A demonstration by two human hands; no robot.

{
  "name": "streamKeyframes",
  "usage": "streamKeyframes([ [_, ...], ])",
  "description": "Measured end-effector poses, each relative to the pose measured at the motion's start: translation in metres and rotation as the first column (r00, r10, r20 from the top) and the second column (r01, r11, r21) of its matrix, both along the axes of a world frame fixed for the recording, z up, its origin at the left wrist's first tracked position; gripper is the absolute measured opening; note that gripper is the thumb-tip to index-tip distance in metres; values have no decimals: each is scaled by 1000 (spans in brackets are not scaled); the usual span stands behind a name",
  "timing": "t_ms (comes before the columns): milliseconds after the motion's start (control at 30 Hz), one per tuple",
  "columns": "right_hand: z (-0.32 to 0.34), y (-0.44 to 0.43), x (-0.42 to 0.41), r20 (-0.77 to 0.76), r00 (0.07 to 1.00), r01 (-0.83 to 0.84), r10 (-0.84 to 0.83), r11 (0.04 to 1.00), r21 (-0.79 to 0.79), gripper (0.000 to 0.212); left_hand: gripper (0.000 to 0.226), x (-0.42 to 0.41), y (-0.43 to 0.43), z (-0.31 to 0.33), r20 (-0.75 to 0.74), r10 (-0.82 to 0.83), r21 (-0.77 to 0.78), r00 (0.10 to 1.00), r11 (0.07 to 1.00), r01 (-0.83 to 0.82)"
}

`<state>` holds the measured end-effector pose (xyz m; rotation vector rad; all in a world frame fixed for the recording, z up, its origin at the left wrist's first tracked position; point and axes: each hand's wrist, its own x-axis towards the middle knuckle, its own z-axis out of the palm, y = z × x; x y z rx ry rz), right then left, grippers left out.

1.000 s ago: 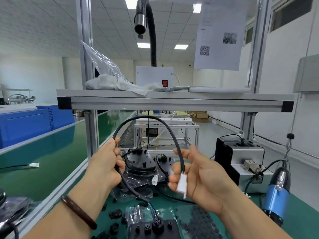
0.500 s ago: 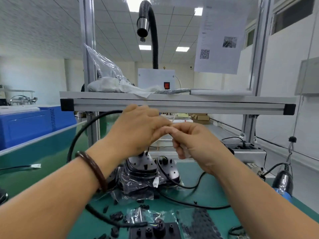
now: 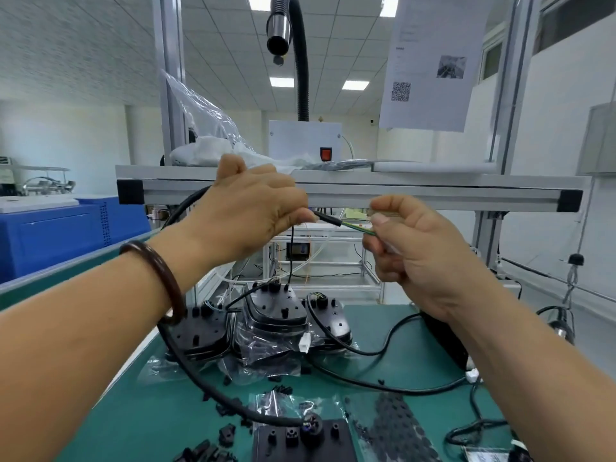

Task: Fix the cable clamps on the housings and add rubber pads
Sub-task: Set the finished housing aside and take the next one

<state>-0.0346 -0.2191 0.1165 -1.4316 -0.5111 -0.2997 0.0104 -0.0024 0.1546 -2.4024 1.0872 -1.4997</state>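
My left hand is raised in front of the shelf rail and pinches the black cable near its stripped end. My right hand grips the coloured wires and the pale connector at that end, a short gap from the left hand. The cable loops down behind my left wrist and runs along the mat to a black housing at the bottom edge. Three more black housings in clear plastic bags stand mid-table. A sheet of black rubber pads lies at the lower right. Small black clamps are scattered at the lower left.
An aluminium shelf rail crosses just behind my hands, with a black extraction hose above it. A second black cable with a white plug snakes over the green mat. A blue-bodied tool hangs at the far right.
My hands were pressed together at the cable end half a second ago; they have now moved apart, exposing the stripped wires. A second ago both hands held the cable lower, with the white connector visible.
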Motion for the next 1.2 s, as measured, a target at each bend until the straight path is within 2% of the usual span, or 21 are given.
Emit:
streamKeyframes([
  [267, -10, -21, -10, -10, 999, -33, 34, 996, 88, 13, 66, 5, 7, 2, 53, 39, 18, 998, 999, -40],
  [367, -16, -21, -4, -38, 998, -40, 46, 988, 152, 15, 66, 9, 2, 0, 25, 47, -32, 999, 998, -46],
  [433, -18, -27, 0, -57, 997, -42, 57, 969, 244, 19, 54, 12, 5, 2, 5, 44, -109, 999, 993, -44],
  [500, -21, -37, 3, -72, 996, -22, 52, 933, 359, 23, 33, 18, 16, 1, -7, 86, -200, 996, 976, -86],
  [533, -25, -41, 4, -87, 995, -9, 48, 913, 408, 23, 21, 23, 23, -1, -57, 108, -264, 992, 957, -120],
  [567, -31, -44, 6, -108, 993, 3, 50, 897, 443, 23, 15, 27, 30, -6, -176, 117, -344, 977, 923, -173],
  [633, -47, -42, 9, -159, 984, 6, 79, 882, 471, 21, 23, 30, 36, -21, -476, 7, -525, 879, 800, -291],
  [667, -57, -38, 11, -186, 977, -1, 102, 880, 475, 21, 32, 25, 36, -32, -567, -71, -599, 821, 719, -352],
  [700, -67, -33, 12, -213, 969, -8, 124, 879, 477, 21, 42, 16, 34, -44, -562, -47, -631, 826, 670, -391],
  [733, -76, -27, 14, -239, 961, -11, 141, 881, 473, 21, 51, 4, 31, -57, -460, 94, -629, 883, 667, -399],
  [767, -86, -22, 15, -268, 952, -9, 147, 889, 457, 22, 53, -12, 25, -71, -287, 210, -613, 935, 709, -348],
  [800, -95, -17, 15, -298, 944, -4, 144, 905, 426, 23, 48, -32, 18, -85, -110, 210, -561, 971, 793, -235],
  [833, -103, -13, 17, -327, 936, 5, 131, 923, 384, 24, 38, -51, 10, -99, -25, 122, -457, 992, 882, -120],
  [867, -111, -10, 18, -351, 929, 13, 114, 940, 340, 25, 27, -67, 4, -115, -48, 22, -309, 999, 950, -36],
  [900, -118, -6, 19, -366, 926, 19, 95, 955, 296, 26, 20, -78, 0, -133, -139, -26, -154, 990, 988, 4],
  [967, -130, -2, 21, -367, 929, 25, 43, 984, 179, 27, 23, -88, -3, -164, -342, 62, 109, 938, 994, -26],
  [1000, -136, 0, 20, -362, 932, 21, 13, 996, 91, 28, 28, -86, -2, -175, -369, 124, 194, 921, 980, -55],
  [1067, -144, 4, 14, -344, 937, 3, -56, 989, -151, 28, 35, -81, -2, -181, -412, 209, 267, 887, 958, -102],
  [1133, -151, 10, 6, -288, 954, -47, -79, 912, -408, 24, 25, -74, -3, -177, -404, 223, 292, 887, 951, -106],
  [1200, -156, 16, -2, -205, 978, -81, -47, 814, -575, 17, 18, -68, -4, -173, -397, 253, 351, 882, 930, -109],
])
